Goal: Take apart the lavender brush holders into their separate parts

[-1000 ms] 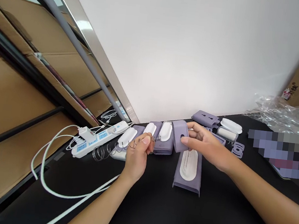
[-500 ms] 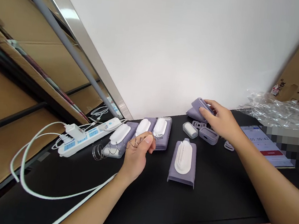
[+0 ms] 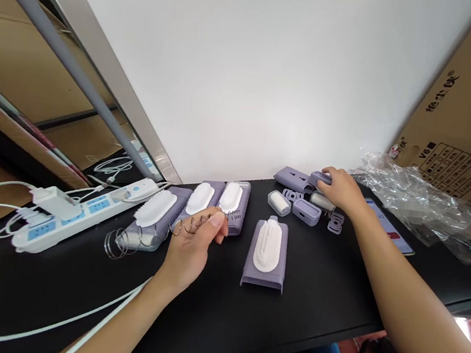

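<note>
My left hand is closed around a long metal coil spring. Its wide loops hang out to the left and a tight end shows past my fingertips. Behind it stand several purple cases with white oval brush-like pads on top. My right hand reaches to the back right, its fingers closed on a small purple oval-ended part. Beside that part lies a purple case with keyhole slots. A purple shell with a white pad lies in front, between my hands.
Near my right hand lie a clear-and-white block, a small purple tray and flat slotted plates. A phone, crumpled plastic film and a carton are rightward. A power strip with white cables is left.
The view has swung right. My right hand has shifted from the tilted purple piece to the small oval-ended part; the slotted case now lies flat. My left hand still holds the spring.
</note>
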`<state>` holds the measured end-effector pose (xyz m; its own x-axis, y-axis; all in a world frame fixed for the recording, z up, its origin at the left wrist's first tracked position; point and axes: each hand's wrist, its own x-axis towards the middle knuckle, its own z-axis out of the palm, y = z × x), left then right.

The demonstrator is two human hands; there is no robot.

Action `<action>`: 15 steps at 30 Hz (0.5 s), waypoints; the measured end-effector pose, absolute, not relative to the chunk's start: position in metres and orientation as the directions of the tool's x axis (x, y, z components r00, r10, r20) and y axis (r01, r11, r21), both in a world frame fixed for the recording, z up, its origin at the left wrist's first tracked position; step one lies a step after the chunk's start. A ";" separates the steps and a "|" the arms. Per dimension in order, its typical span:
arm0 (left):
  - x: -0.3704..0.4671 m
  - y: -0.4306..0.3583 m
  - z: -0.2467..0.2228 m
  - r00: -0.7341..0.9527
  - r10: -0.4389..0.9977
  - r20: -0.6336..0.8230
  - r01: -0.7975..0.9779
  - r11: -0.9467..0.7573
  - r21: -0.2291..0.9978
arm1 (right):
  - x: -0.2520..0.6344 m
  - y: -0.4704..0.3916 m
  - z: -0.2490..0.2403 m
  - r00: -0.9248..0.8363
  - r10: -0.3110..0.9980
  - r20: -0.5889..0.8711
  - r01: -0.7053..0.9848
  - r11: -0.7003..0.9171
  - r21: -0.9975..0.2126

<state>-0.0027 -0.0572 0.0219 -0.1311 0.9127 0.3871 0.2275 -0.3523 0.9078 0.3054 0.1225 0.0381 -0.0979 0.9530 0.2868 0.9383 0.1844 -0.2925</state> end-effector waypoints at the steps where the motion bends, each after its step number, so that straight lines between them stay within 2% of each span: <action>1: -0.002 -0.057 0.023 -0.139 0.913 0.384 0.198 -0.354 0.914 | 0.307 0.123 0.038 -0.094 0.955 0.282 0.940 0.178 -0.290; 6: 0.002 -0.055 0.027 -0.173 0.927 0.333 0.057 -0.329 0.943 | 0.298 0.107 0.050 -0.101 0.928 0.359 0.933 0.214 -0.289; 9: 0.000 -0.056 0.026 -0.120 0.932 0.341 0.129 -0.326 0.936 | 0.272 0.077 0.062 -0.207 0.856 0.473 0.872 0.381 -0.308; 11: -0.001 -0.058 0.026 -0.060 0.935 0.348 0.212 -0.329 0.920 | 0.251 0.051 0.065 -0.375 0.710 0.596 0.656 0.658 -0.370; 13: 0.000 -0.060 0.025 -0.009 0.936 0.351 0.276 -0.335 0.901 | 0.231 0.026 0.062 -0.582 0.499 0.642 0.435 0.858 -0.272; 15: 0.003 -0.061 0.026 0.018 0.933 0.360 0.309 -0.347 0.885 | 0.217 0.008 0.055 -0.697 0.326 0.639 0.309 0.940 -0.143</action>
